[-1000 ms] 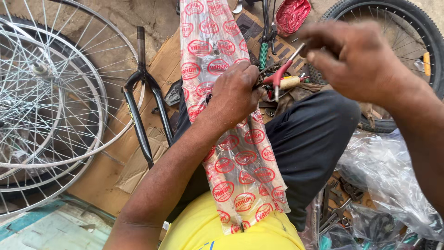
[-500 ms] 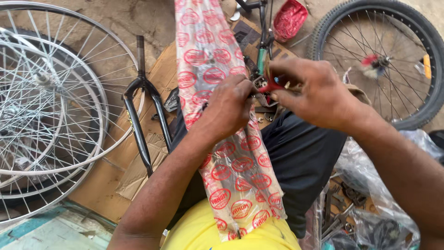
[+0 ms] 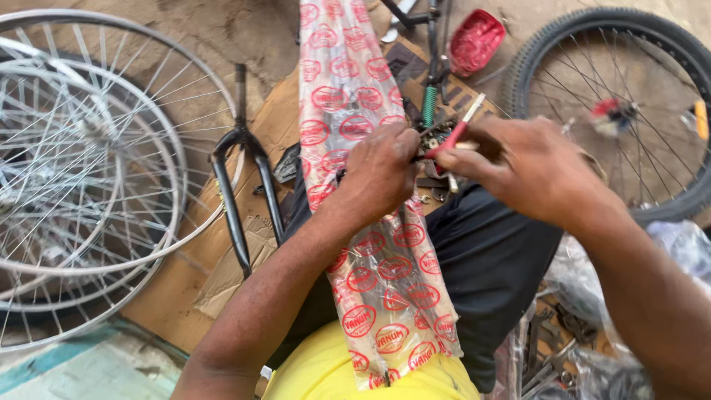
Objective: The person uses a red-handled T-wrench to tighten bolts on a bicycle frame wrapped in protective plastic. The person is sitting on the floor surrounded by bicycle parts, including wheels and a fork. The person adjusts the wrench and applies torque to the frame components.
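Observation:
A long part wrapped in clear plastic with red oval prints (image 3: 348,111) lies across my lap, running from my chest up to the top of the view. My left hand (image 3: 381,172) grips it near the middle, fingers curled around it. My right hand (image 3: 529,172) holds a thin red-handled tool (image 3: 453,135) whose tip meets the wrapped part just right of my left hand. Small metal parts sit under the tool, partly hidden by my fingers.
Bare spoked wheel rims (image 3: 81,178) lie at left. A black bicycle fork (image 3: 241,174) rests on flattened cardboard (image 3: 215,274). A tyred wheel (image 3: 629,111) lies at upper right, a red dish (image 3: 474,41) near the top, and plastic bags with tools (image 3: 578,326) at lower right.
My right hand has come down from the upper right to meet my left hand, bringing the red-handled tool to the wrapped part. The view has shifted slightly right.

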